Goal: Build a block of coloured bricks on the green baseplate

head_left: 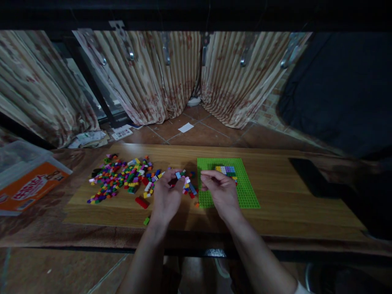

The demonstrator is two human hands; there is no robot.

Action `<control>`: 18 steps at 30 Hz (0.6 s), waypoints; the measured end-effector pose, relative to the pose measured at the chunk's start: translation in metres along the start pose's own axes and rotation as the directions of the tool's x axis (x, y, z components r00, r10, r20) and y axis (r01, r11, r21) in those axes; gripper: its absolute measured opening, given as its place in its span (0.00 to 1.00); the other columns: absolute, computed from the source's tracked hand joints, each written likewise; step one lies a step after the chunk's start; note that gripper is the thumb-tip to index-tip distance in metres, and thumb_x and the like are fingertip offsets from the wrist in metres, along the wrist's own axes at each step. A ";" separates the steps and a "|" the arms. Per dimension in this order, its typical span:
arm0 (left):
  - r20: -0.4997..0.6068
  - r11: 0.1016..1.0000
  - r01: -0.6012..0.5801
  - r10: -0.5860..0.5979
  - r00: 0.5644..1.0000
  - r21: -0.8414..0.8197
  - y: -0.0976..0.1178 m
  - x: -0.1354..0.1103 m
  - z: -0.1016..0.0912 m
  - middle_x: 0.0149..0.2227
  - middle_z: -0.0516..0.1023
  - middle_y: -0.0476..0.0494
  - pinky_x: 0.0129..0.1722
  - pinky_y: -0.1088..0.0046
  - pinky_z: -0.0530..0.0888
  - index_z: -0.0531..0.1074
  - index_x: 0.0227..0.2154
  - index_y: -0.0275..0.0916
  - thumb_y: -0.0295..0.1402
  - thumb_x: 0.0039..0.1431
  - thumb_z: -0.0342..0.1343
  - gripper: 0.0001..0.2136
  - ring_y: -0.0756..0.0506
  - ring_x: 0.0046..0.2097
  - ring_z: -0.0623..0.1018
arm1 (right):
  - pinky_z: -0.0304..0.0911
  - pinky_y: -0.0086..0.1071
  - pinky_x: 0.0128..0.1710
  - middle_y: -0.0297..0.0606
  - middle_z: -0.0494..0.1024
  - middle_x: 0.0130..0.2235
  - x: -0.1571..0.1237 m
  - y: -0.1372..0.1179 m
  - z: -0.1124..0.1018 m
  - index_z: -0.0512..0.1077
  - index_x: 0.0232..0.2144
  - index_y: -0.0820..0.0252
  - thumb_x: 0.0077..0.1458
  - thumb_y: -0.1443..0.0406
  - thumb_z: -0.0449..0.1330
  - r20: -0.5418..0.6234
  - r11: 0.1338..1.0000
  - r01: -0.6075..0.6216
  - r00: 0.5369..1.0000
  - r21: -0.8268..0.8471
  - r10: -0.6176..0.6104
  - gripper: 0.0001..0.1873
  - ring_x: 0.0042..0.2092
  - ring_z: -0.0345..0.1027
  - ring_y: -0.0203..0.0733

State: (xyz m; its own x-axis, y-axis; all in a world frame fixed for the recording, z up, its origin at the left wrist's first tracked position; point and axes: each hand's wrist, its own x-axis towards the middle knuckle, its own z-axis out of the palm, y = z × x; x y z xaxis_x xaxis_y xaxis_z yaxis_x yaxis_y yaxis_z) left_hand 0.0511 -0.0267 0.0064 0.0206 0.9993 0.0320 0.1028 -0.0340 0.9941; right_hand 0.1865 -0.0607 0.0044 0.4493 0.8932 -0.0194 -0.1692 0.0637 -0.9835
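Note:
My left hand [168,195] is over the near right edge of the loose brick pile, thumb and forefinger closed around a light blue toy brick [178,175]. Over the left part of a green studded baseplate [248,199] is my right hand [223,195], its thumb and forefinger pinched together. What is in that pinch, if anything, is too small to make out. Beyond the right hand, a block of joined bricks [228,169] in yellow, white, blue and purple sits on the baseplate, partly hidden by the fingers.
Many loose coloured bricks [118,175] spread over the left of the wooden board [284,212]. A red brick [141,202] and a green brick [146,221] lie nearer me. A clear box with an orange label [33,185] stands far left; a dark flat object [314,177] lies right.

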 end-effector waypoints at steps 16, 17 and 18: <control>-0.033 0.999 -0.006 0.008 0.999 0.049 0.001 0.006 -0.001 0.34 0.79 0.45 0.40 0.69 0.72 0.75 0.38 0.37 0.34 0.47 0.61 0.13 0.45 0.37 0.77 | 0.63 0.34 0.31 0.41 0.81 0.28 0.020 -0.018 -0.105 0.78 0.28 0.61 0.45 0.58 0.60 -0.110 0.620 0.031 0.976 -0.784 -0.187 0.13 0.30 0.73 0.43; -0.034 0.999 -0.002 0.003 0.999 0.045 0.002 0.006 -0.001 0.34 0.79 0.45 0.40 0.69 0.73 0.75 0.38 0.37 0.34 0.47 0.61 0.13 0.45 0.37 0.78 | 0.63 0.34 0.31 0.41 0.81 0.28 0.019 -0.018 -0.102 0.78 0.28 0.61 0.46 0.58 0.59 -0.091 0.598 0.045 0.977 -0.800 -0.195 0.13 0.30 0.73 0.44; -0.033 0.999 0.001 0.000 0.999 0.040 0.002 0.005 -0.001 0.34 0.79 0.45 0.40 0.69 0.73 0.75 0.38 0.37 0.34 0.47 0.61 0.13 0.45 0.37 0.78 | 0.63 0.34 0.32 0.41 0.81 0.29 0.019 -0.017 -0.100 0.78 0.28 0.60 0.47 0.58 0.58 -0.075 0.575 0.057 0.976 -0.816 -0.203 0.13 0.31 0.73 0.44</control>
State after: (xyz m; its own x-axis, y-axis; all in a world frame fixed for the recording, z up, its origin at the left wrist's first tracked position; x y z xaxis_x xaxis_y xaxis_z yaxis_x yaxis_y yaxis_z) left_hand 0.0506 -0.0216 0.0089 -0.0126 0.9993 0.0354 0.1427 -0.0332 0.9892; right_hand 0.2858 -0.0896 0.0031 0.5390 0.8255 0.1672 0.6443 -0.2762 -0.7132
